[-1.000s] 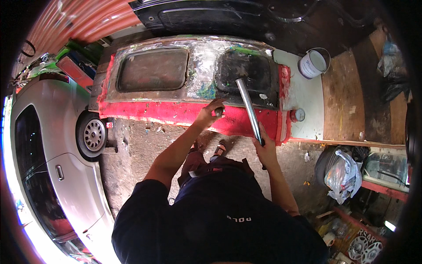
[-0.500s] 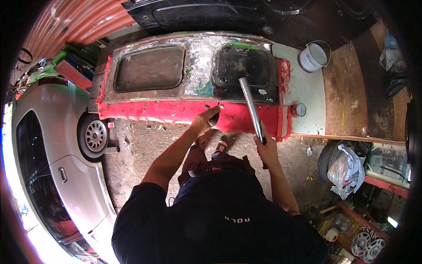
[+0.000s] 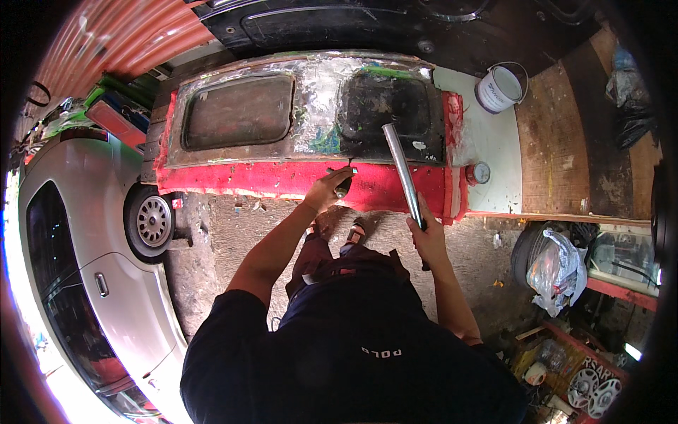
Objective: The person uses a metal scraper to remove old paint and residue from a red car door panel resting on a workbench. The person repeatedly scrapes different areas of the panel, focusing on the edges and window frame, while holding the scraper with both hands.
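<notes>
A worn vehicle panel with two window-like recesses (image 3: 318, 116) lies on a red cloth (image 3: 247, 178) on the bench in front of me. My left hand (image 3: 326, 192) is closed at the panel's near edge around a dark-handled tool (image 3: 344, 188). A thin tip of it points at the panel's edge; its exact kind cannot be made out. My right hand (image 3: 429, 239) is wrapped around the black grip of a shiny metal tube (image 3: 401, 169). The tube slants up and away, its far end above the right recess.
A white paint bucket (image 3: 499, 90) and a small tin (image 3: 478, 173) stand on the bench at right. A silver car (image 3: 127, 290) is close on the left. Plastic bags (image 3: 558, 272) and a tire hang at lower right. Wheel covers (image 3: 592, 389) lie beyond.
My left hand has shifted very slightly at the panel's edge, still holding the dark-handled tool. The metal tube in my right hand stays nearly in place.
</notes>
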The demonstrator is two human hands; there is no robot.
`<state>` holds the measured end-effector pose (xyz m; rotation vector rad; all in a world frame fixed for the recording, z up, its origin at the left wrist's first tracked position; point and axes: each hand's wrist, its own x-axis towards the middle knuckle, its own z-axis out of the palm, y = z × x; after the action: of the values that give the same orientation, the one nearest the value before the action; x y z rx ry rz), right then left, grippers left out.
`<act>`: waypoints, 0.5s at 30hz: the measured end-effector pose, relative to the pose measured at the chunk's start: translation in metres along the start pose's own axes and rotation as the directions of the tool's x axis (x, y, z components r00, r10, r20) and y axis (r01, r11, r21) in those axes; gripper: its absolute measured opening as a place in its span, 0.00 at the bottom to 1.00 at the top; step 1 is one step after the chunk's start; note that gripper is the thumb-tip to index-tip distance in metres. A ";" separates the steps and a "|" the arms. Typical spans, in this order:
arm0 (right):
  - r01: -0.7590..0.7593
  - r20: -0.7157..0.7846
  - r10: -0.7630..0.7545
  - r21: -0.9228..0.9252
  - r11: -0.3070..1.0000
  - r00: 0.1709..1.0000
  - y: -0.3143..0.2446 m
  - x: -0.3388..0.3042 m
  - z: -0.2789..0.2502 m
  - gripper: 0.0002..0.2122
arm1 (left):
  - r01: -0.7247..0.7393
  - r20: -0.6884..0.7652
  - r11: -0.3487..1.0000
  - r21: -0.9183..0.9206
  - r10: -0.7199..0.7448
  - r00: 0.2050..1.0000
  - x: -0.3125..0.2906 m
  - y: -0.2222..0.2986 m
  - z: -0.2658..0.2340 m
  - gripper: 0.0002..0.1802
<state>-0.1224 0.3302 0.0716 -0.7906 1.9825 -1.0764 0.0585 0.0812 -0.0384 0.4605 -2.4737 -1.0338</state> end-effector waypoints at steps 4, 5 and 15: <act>0.109 0.015 -0.108 -0.113 0.988 0.994 -0.001 -0.005 -0.002 0.31 | 0.020 -0.002 1.000 0.023 -0.020 1.000 -0.001 -0.003 0.004 0.28; 0.195 0.034 -0.192 -0.184 0.963 0.981 0.003 -0.006 -0.002 0.30 | 0.037 0.000 0.999 0.025 -0.037 0.999 -0.001 -0.003 0.004 0.27; 0.495 0.332 -0.368 -0.617 0.612 0.869 0.033 0.001 -0.004 0.27 | 0.148 -0.017 0.979 -0.140 -0.152 0.988 0.004 -0.023 0.019 0.23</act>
<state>-0.1317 0.3461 0.0437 -1.7872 2.0858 -0.4301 0.0493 0.0753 -0.0658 0.6207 -2.3522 -1.2414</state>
